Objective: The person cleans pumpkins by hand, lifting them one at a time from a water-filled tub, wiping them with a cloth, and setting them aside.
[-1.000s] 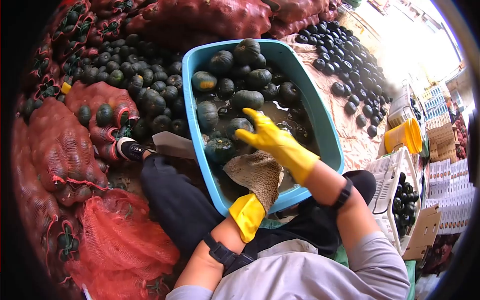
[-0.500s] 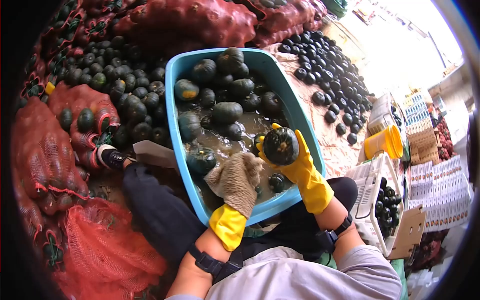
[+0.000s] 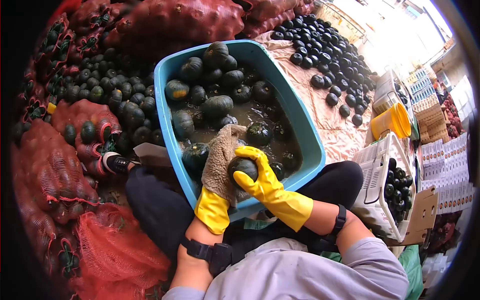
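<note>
Piled red mesh sacks fill the space to the left of both hands and continue far beyond them. Beyond the hands to the right, a pinkish sheet carries a broad spread of loose dark squashes. The blue tub lies under the hands and reaches away from them, holding murky water and more floating squashes. Well to the right of the right hand stands a white crate with dark squashes inside, and beyond that a yellow bucket leans over. A brown cloth covers the left hand down to its yellow glove cuff; the fingers are hidden, so their pose cannot be told, though the cloth seems to press on the squash. The gloved right hand curls around that round dark squash, fingers over its top and thumb across its near side, above the tub's near end.
</note>
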The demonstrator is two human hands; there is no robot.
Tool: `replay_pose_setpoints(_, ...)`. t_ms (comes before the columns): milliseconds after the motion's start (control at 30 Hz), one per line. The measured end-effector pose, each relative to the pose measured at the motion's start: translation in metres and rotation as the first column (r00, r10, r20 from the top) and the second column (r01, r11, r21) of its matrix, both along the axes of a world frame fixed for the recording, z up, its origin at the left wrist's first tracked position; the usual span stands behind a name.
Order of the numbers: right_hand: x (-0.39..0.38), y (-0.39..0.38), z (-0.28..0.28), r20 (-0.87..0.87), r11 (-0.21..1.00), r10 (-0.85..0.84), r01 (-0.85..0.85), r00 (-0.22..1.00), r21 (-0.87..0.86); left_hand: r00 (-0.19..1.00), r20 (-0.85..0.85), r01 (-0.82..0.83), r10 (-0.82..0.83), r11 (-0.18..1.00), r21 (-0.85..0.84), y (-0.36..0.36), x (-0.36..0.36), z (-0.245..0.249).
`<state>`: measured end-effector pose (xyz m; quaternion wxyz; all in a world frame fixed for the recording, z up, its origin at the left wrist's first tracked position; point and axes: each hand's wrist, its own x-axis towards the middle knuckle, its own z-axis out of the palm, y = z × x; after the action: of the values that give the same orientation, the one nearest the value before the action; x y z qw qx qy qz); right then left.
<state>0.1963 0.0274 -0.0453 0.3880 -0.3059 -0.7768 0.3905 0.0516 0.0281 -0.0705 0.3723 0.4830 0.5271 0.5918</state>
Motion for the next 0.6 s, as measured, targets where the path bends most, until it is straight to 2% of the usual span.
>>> replay_pose_setpoints(33,-0.002,0.010,-0.004,-0.010,0.993,-0.047,0.046,0.999,-0.108,0.996,-0.077,-0.036,0.035,0.999,-0.019,0.001,0.000,-0.002)
replay_pose_setpoints(67,-0.009,0.024,-0.009,0.016,0.945,-0.243,0.240,0.970,-0.223,0.825,-0.556,-0.117,0.100,0.993,0.005,-0.010,0.009,-0.005)
replay_pose_setpoints(133,-0.013,0.060,-0.017,0.085,0.815,-0.499,0.501,0.862,-0.291,0.805,-0.593,-0.070,-0.024,0.988,-0.135,-0.018,0.012,0.025)
replay_pose_setpoints(167,-0.007,0.052,-0.016,0.144,0.878,-0.433,0.453,0.890,-0.155,0.790,-0.607,-0.048,-0.088,0.978,-0.204,-0.022,0.013,0.040)
replay_pose_setpoints(200,-0.003,0.037,-0.006,0.039,0.957,-0.204,0.208,0.978,-0.204,0.973,-0.206,0.068,-0.108,0.980,-0.189,-0.019,0.008,0.033)
replay_pose_setpoints(233,0.002,0.030,0.007,-0.039,0.937,-0.026,0.011,0.999,-0.350,0.961,0.243,0.170,-0.134,0.976,-0.136,-0.022,0.005,0.029)
replay_pose_setpoints(267,0.008,0.027,0.015,-0.140,0.862,0.142,-0.192,0.980,-0.469,0.978,0.178,0.128,-0.109,0.987,-0.098,-0.025,0.004,0.028)
replay_pose_setpoints(300,0.010,0.039,0.017,-0.218,0.820,0.150,-0.245,0.964,-0.517,0.991,0.113,0.084,-0.077,0.995,-0.059,-0.027,0.002,0.033)
replay_pose_setpoints(333,0.007,0.052,0.021,-0.058,0.857,0.102,-0.118,0.993,-0.501,0.888,-0.458,-0.047,0.045,0.999,0.007,-0.026,-0.002,0.046)
replay_pose_setpoints(367,0.004,0.039,0.021,0.063,0.913,-0.021,0.044,0.998,-0.405,0.894,-0.444,-0.067,0.062,0.998,0.006,-0.024,0.002,0.046)
replay_pose_setpoints(400,-0.010,0.019,0.032,0.165,0.937,-0.157,0.200,0.974,-0.287,0.938,-0.338,-0.074,0.078,0.997,0.023,-0.019,0.004,0.016)
replay_pose_setpoints(433,-0.017,0.007,0.024,0.101,0.943,-0.200,0.220,0.975,-0.252,0.911,-0.408,-0.025,0.060,0.996,0.089,-0.016,-0.003,0.019)
replay_pose_setpoints(467,-0.013,-0.003,0.020,0.097,0.970,-0.198,0.209,0.975,-0.124,0.900,-0.433,-0.001,0.052,0.993,0.117,-0.021,-0.009,0.023)
replay_pose_setpoints(533,-0.002,-0.005,0.031,0.059,0.992,-0.031,0.038,0.998,-0.122,0.876,-0.481,0.048,0.041,0.984,0.172,-0.031,-0.020,0.036)
replay_pose_setpoints(567,-0.001,-0.002,0.041,0.026,0.964,0.020,-0.012,0.999,-0.265,0.953,-0.297,-0.007,0.062,0.983,0.181,-0.033,-0.013,0.022)
replay_pose_setpoints(600,-0.002,0.005,0.027,-0.275,0.844,0.051,-0.189,0.960,-0.502,0.991,-0.102,-0.062,0.081,0.982,0.179,-0.037,-0.004,0.008)
